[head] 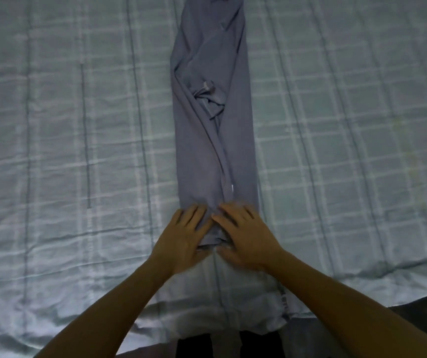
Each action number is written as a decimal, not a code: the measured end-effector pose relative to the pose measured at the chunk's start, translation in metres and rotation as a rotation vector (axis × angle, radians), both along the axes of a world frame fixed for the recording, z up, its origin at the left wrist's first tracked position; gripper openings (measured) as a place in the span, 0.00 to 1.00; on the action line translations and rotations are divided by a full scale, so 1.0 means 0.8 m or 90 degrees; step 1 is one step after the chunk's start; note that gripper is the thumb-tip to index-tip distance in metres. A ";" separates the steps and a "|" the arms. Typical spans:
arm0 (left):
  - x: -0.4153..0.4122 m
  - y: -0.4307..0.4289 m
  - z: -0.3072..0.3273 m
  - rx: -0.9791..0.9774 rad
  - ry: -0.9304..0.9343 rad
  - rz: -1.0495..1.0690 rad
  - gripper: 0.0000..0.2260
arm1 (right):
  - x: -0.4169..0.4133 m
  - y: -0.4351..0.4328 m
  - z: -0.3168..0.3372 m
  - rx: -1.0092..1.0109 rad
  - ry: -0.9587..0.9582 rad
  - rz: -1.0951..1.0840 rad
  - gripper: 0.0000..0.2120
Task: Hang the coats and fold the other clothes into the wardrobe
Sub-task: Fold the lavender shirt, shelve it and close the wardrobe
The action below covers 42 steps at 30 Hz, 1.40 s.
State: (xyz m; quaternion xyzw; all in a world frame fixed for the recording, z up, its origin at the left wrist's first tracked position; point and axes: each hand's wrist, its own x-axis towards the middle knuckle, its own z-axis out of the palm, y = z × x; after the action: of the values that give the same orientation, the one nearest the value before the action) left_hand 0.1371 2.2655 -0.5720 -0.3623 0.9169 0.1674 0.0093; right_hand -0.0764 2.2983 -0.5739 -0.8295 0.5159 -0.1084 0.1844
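Garment (pixel 213 140): one grey-blue piece, folded into a narrow strip, lying on the checked bedsheet (pixel 78 156).
Long axis: runs straight away from both hands; the near hem lies under the fingers, and the far end runs out of view beyond them.
Left hand (pixel 185 235): fingers spread and flat on the strip's near left corner, pressing; thumb at the hem, too blurred to tell if it is tucked under.
Right hand (pixel 246 232): the same on the near right corner, just beside the left hand.
Nearer hand: neither; both sit level on the hem.
Coming move (judged): a fold of the near end forward along the axis.
Count: garments, one; hands, two.
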 end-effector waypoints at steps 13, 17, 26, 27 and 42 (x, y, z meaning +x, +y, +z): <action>-0.030 0.014 0.056 0.233 0.093 0.071 0.15 | -0.009 0.012 0.039 0.125 -0.048 -0.079 0.15; -0.042 -0.004 0.107 0.547 -0.045 0.054 0.16 | -0.023 0.003 0.104 0.453 -0.012 -0.094 0.14; -0.025 -0.110 0.122 0.068 0.212 0.434 0.27 | -0.019 -0.096 0.128 -0.048 -0.107 -0.389 0.16; -0.021 -0.104 0.113 0.017 0.181 0.409 0.28 | -0.014 -0.091 0.118 -0.055 -0.091 -0.376 0.16; -0.053 -0.055 -0.006 0.029 -0.028 0.198 0.26 | 0.005 -0.083 0.017 0.059 0.105 -0.119 0.23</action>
State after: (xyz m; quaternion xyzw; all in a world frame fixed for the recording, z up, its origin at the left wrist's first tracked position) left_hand 0.0945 2.2218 -0.5771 -0.5032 0.8452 0.1796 0.0116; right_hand -0.0725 2.2320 -0.5604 -0.7744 0.6089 -0.0325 0.1685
